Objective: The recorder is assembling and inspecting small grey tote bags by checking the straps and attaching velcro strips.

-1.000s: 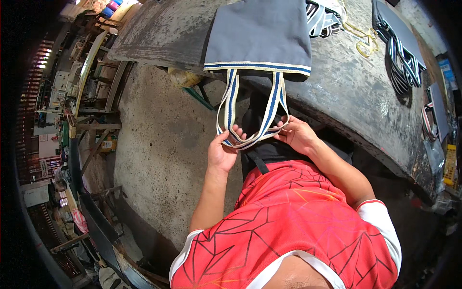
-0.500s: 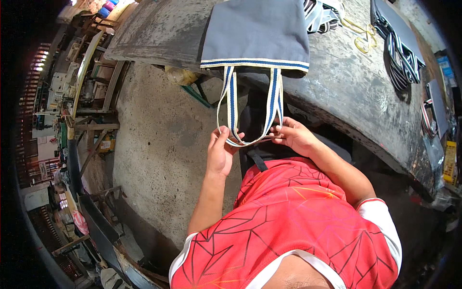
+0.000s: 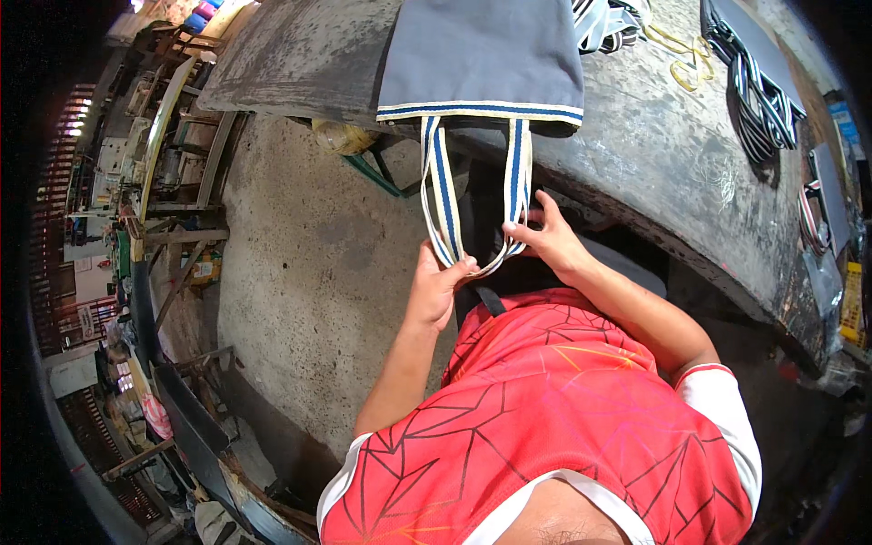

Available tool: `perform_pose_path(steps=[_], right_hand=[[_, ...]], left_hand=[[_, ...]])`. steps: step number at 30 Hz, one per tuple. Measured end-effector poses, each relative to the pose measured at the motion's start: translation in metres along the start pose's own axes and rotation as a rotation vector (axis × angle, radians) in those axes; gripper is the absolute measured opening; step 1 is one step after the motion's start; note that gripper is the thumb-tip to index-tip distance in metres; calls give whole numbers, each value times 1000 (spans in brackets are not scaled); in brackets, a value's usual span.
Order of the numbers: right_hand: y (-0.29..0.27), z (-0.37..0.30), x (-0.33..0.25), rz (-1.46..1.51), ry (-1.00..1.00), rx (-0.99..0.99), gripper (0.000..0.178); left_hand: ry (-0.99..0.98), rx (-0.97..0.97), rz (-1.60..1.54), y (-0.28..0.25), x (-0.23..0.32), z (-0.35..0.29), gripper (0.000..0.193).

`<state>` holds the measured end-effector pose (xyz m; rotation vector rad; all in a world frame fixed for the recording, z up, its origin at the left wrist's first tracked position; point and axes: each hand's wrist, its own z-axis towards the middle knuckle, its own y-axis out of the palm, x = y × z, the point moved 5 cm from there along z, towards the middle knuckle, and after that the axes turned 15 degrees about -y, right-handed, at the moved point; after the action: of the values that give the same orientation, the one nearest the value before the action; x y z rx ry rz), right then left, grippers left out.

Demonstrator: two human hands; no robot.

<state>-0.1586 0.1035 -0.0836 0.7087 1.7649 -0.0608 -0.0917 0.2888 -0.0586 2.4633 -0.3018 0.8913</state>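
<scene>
A grey tote bag [image 3: 481,54] lies flat on the dark worn table, its blue-and-cream trimmed opening at the table's near edge. From it the striped blue-and-cream strap handles [image 3: 443,191] hang down toward me in a loop. At the lower left of that loop, my left hand [image 3: 436,286] pinches the straps between thumb and fingers. My right hand [image 3: 545,238] grips the right side of the loop, thumb in front, with its other fingers partly hidden behind the straps.
The table [image 3: 654,173] carries bundled striped straps [image 3: 607,25], a yellow cord [image 3: 695,68] and more grey bags with dark striped handles [image 3: 761,113] at the right. A yellowish bundle [image 3: 343,136] sits below the table edge. Wooden frames [image 3: 182,236] stand at the left.
My right hand has slid up the right side of the strap loop. My left hand has shifted slightly right along the bottom, and the loop looks narrower.
</scene>
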Motion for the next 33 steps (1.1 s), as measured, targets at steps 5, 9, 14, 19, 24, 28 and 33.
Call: perform_pose_path(steps=[5, 9, 14, 19, 24, 28, 33], right_hand=[[9, 10, -16, -485, -214, -12, 102], [8, 1, -23, -511, -166, -105, 69], [6, 0, -17, -375, 58, -94, 32], [9, 4, -18, -222, 67, -97, 19], [-3, -11, -15, 225, 110, -171, 8], [-10, -18, 3, 314, 207, -113, 3], [-7, -21, 4, 369, 180, -46, 6]], left_hand=[[144, 112, 211, 12, 2, -1, 65], [250, 222, 354, 14, 3, -5, 77], [504, 358, 841, 21, 5, -14, 78], [369, 254, 564, 16, 3, -13, 77], [-107, 25, -207, -5, -11, 3, 38], [-155, -137, -465, 6, -11, 8, 13], [-156, -250, -555, -10, -27, 20, 7]])
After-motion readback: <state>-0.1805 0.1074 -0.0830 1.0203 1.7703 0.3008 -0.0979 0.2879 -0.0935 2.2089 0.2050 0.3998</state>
